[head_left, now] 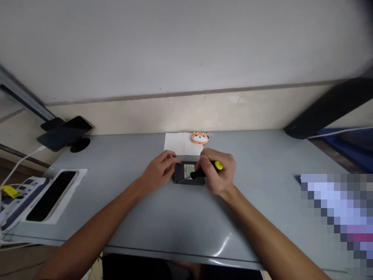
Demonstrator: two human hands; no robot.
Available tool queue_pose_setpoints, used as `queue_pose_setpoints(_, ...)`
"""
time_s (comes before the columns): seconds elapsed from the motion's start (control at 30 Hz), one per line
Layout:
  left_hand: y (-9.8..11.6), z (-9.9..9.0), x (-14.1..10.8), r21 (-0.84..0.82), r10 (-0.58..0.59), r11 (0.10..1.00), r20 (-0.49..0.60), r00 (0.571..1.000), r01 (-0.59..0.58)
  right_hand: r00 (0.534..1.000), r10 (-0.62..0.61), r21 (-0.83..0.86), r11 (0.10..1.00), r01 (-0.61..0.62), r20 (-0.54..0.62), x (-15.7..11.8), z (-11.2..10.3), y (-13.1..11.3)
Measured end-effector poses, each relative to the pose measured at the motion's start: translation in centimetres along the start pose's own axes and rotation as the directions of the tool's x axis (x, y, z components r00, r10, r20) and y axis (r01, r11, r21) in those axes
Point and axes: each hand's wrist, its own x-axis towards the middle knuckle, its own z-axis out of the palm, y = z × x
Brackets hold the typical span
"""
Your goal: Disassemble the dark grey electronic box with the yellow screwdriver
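Note:
A dark, flat rectangular device [180, 178] with a pale label lies on the grey table [163, 221]. My right hand [218, 171] is closed around a black screwdriver [198, 174] with a yellow end, slanting down to the left over the device. Its thin shaft points at the device's lower left part; whether the tip touches cannot be made out. My left hand [161, 170] rests at the device's left edge, its fingers bent and apart, fingertips near the upper left corner.
Behind the device lie a white paper [180, 143] and an orange animal-face case [199, 138]. To the left are a phone [52, 196], a power strip [25, 198] and a dark stand [65, 134]. A black cylinder [329, 109] leans at the right; a pixelated area lies below it.

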Motion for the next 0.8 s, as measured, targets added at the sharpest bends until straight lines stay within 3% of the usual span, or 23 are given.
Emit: queue_pose_setpoints(0.8,-0.07,-0.26,-0.01,0.009,0.029,1.000,-0.014,0.999,-0.029,0.999,0.014,-0.019,1.000,-0.013,0.036,-0.04,0.20,0.05)
